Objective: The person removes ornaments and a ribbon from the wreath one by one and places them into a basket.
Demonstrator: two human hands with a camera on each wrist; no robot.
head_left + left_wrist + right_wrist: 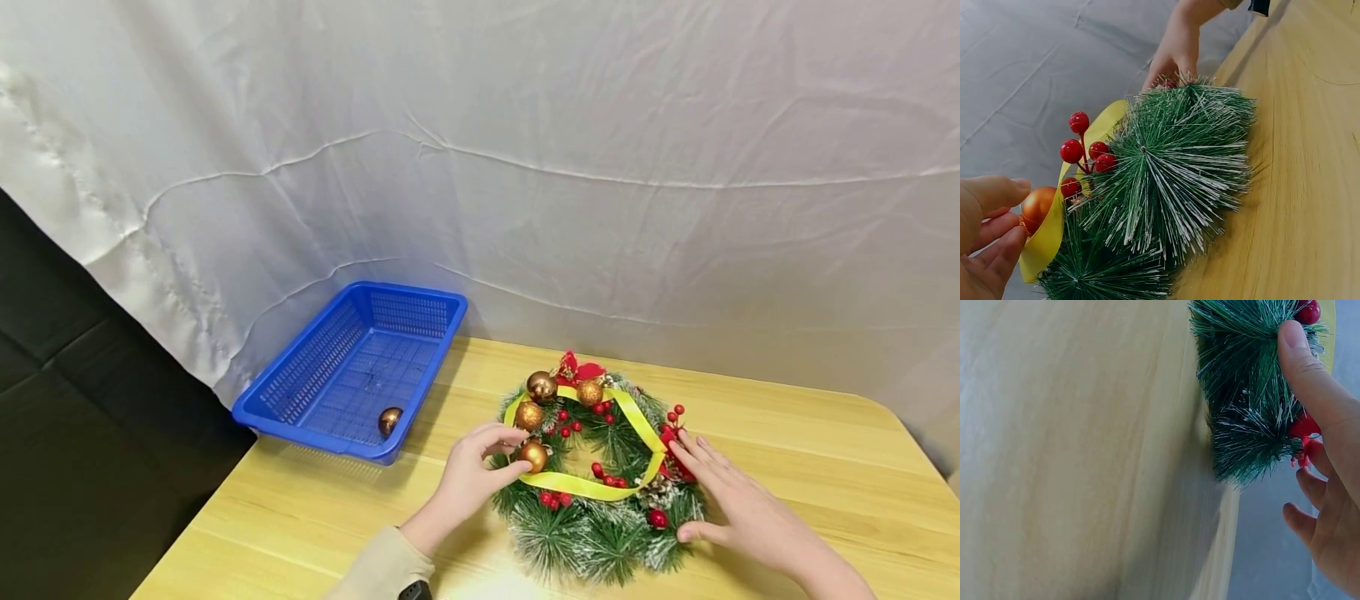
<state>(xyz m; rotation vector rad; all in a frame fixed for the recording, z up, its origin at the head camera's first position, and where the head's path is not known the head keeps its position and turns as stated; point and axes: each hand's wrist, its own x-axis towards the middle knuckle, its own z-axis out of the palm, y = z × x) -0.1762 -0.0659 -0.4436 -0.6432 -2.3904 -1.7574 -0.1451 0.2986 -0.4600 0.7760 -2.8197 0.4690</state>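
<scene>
A green Christmas wreath [607,533] with frosted tips lies on the table, carrying red berries [555,500], red flowers and a yellow ribbon [577,485] looped round its ring. At its left side my left hand [480,462] pinches a shiny gold bauble [533,455] between thumb and fingers. In the left wrist view that bauble [1038,209] sits against the ribbon. Two glittery baubles [529,415] and a shiny brown bauble [542,386] line the upper left of the ring. My right hand [738,504], fingers extended, rests on the wreath's right edge by a red flower [675,454].
A blue plastic basket [318,435] stands on the table to the left, with one brown bauble [390,421] inside near its front right corner. Behind the wooden table [825,450] hangs a pale grey cloth [562,208].
</scene>
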